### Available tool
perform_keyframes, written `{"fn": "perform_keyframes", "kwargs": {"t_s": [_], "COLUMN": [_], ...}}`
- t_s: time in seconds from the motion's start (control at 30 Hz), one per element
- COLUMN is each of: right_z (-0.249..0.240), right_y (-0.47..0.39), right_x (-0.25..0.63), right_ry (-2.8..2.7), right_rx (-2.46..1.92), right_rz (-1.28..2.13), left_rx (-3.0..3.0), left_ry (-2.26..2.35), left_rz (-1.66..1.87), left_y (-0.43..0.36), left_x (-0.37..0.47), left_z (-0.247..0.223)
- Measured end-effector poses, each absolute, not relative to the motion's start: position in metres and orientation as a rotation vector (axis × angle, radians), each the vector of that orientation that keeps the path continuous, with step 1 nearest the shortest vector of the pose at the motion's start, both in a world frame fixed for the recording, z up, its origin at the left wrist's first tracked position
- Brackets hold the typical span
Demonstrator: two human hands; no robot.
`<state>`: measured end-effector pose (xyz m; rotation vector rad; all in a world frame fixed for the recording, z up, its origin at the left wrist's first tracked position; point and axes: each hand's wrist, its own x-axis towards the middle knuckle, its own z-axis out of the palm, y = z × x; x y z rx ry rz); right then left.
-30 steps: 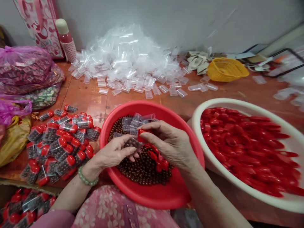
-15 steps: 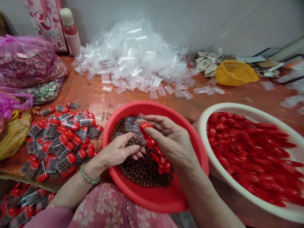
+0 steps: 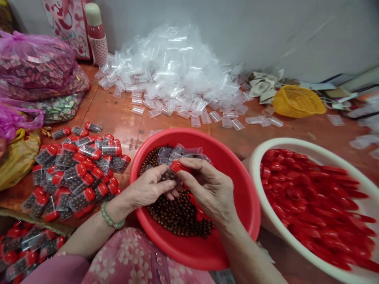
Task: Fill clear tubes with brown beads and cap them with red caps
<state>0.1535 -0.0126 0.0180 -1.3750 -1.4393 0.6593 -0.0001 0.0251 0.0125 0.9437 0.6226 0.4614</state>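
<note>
My left hand (image 3: pixel 154 185) is closed round a clear container (image 3: pixel 169 175) with dark brown balls in it. My right hand (image 3: pixel 207 185) pinches a red cap (image 3: pixel 178 167) at the container's mouth, and more red caps (image 3: pixel 201 215) hang under its palm. Both hands are over a red basin (image 3: pixel 237 236) that holds brown balls (image 3: pixel 177 217). Clear empty containers (image 3: pixel 177 152) lie on the balls behind my fingers. Whether the cap is fully seated cannot be made out.
Filled, red-capped containers (image 3: pixel 79 173) are heaped on the left, near purple bags (image 3: pixel 38 67). A white basin (image 3: pixel 254 157) of red caps stands right. Behind are a heap of clear containers (image 3: pixel 177 71), a yellow basket (image 3: pixel 299 101) and a bottle (image 3: pixel 96 35).
My right hand has brought the red cap down onto the container's mouth in my left hand. The view has shifted slightly.
</note>
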Motion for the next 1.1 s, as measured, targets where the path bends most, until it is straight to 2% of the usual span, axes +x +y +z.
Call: {"fn": "perform_keyframes", "kwargs": {"t_s": [0.27, 0.47, 0.63, 0.77, 0.97, 1.1], "right_z": [0.012, 0.002, 0.004, 0.005, 0.005, 0.007], "right_y": [-0.015, -0.02, -0.019, -0.018, -0.016, -0.017], "right_x": [0.147, 0.146, 0.151, 0.15, 0.148, 0.147], "right_ry": [-1.418, -1.751, -1.998, -2.102, -2.088, -2.11], "right_rx": [-1.39, -1.272, -1.263, -1.369, -1.327, -1.279], "right_rz": [0.583, 0.141, 0.104, -0.049, -0.274, -0.291], "left_rx": [1.376, 1.037, 0.806, 0.628, 0.652, 0.644], "left_ry": [0.783, 0.695, 0.62, 0.565, 0.496, 0.482], "left_rz": [0.539, 0.559, 0.573, 0.538, 0.58, 0.554], "left_y": [0.019, 0.02, 0.025, 0.025, 0.023, 0.022], "left_x": [-0.001, 0.001, 0.0, 0.001, 0.003, 0.001], "left_z": [0.004, 0.005, 0.007, 0.006, 0.006, 0.006]}}
